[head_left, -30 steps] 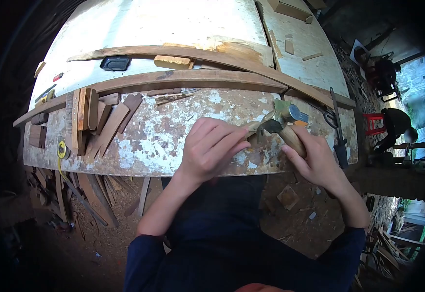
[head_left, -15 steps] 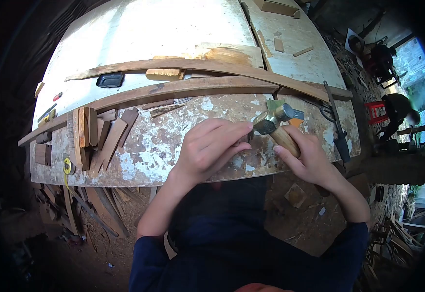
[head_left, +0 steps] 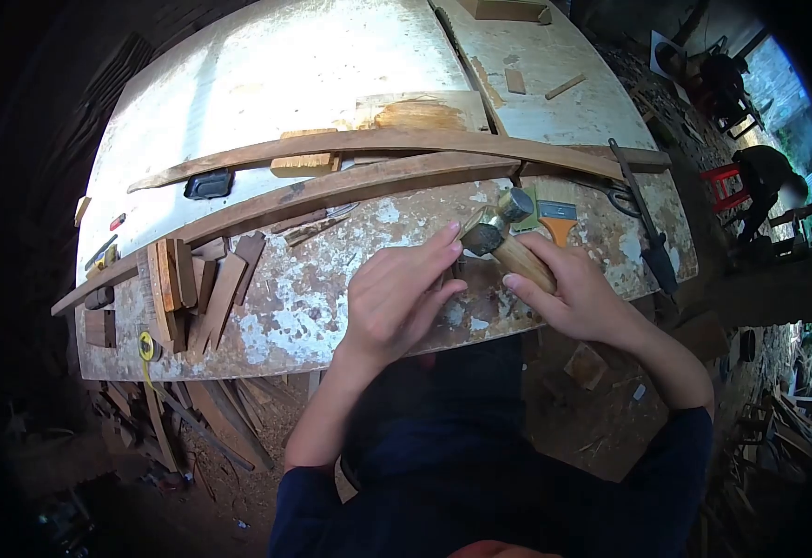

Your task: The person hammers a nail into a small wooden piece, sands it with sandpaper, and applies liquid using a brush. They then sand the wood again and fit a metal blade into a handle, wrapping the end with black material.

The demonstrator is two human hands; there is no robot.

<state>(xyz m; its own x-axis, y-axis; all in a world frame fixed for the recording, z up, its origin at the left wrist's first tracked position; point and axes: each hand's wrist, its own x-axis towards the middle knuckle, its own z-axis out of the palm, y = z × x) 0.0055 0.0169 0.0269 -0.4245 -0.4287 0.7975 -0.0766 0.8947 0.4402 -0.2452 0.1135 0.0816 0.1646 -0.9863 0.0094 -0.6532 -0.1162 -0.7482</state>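
My right hand (head_left: 568,288) is wrapped round the wooden handle of a hammer (head_left: 526,264), whose metal head points up and left above the bench. My left hand (head_left: 401,298) is beside the hammer head, its fingers stretched towards it and its thumb apart from them. The fingertips are at a small thin piece near the head, too small to make out. An orange-handled scraper (head_left: 557,221) lies on the bench just behind the hammer.
Long wooden strips (head_left: 331,185) cross the worn bench (head_left: 280,321). Wood blocks (head_left: 171,279) and a yellow tape measure (head_left: 148,346) are at the left. A black-handled tool (head_left: 657,260) and scissors (head_left: 621,201) lie at the right. Another person (head_left: 766,181) is at the far right.
The view has shifted a little. The hammer has moved slightly left and its head has turned, so more of the scraper behind it shows. My right hand keeps its hold.
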